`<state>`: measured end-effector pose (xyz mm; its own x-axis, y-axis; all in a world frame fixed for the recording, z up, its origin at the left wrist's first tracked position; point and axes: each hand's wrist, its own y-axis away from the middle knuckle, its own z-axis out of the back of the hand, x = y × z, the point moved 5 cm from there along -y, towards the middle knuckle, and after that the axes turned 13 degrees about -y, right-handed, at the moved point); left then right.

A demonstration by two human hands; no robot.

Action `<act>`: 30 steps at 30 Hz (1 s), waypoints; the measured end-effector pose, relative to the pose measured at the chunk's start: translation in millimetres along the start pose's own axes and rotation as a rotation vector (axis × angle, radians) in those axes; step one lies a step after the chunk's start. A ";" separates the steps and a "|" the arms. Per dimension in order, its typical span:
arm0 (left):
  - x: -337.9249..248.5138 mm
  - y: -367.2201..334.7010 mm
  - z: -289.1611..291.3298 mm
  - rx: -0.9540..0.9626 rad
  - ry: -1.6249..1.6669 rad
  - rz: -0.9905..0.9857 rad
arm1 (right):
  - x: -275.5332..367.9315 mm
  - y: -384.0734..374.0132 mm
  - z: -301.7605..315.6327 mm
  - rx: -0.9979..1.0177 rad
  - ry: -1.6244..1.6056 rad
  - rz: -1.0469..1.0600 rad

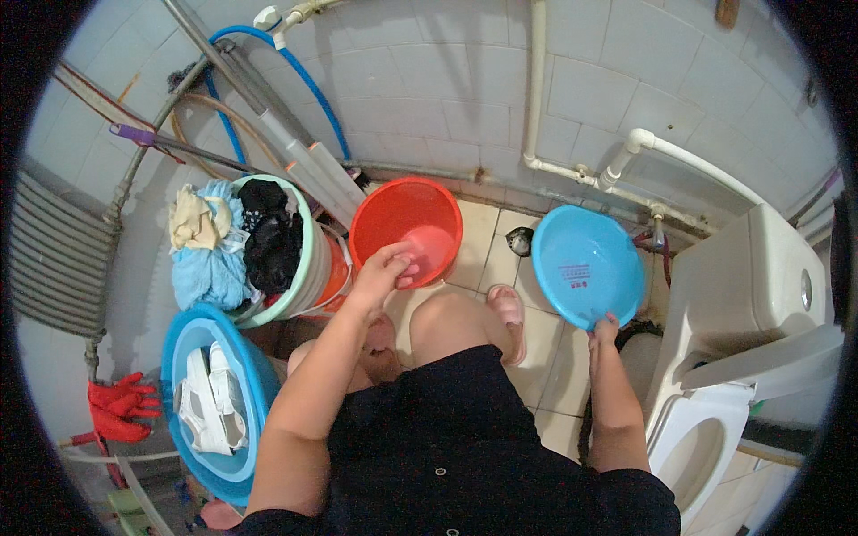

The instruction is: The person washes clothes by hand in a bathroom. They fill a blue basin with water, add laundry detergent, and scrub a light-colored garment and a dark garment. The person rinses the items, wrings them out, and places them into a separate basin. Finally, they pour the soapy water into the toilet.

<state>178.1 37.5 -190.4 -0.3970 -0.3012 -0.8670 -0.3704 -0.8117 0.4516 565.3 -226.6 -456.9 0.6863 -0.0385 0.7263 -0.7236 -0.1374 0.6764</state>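
Observation:
A light-blue plastic basin point(581, 255) with small red print inside is tilted on the right, and my right hand point(605, 330) grips its near rim. My left hand point(384, 279) hovers over the near edge of a red bucket point(362, 237), its fingers loosely bent and apart, with nothing seen in them. Some liquid appears to lie in the bottom of the bucket.
To the left, a pale green bucket point(308, 241) is heaped with clothes point(210, 272). A blue basin point(177, 357) beside it holds white shoes point(210, 402). Right stands a toilet point(724, 286). White pipes point(536, 98) run along the tiled wall; a floor drain point(519, 240) sits between bucket and basin.

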 end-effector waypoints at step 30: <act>1.9 18.6 94.7 -0.224 0.287 -0.161 | 40.4 86.3 -123.8 0.536 0.241 0.426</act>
<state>90.9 69.3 -163.6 -0.0863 -0.2629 -0.9609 -0.2039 -0.9395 0.2754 521.5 -117.4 -354.1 0.2727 0.0140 0.9620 -0.7466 -0.6275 0.2207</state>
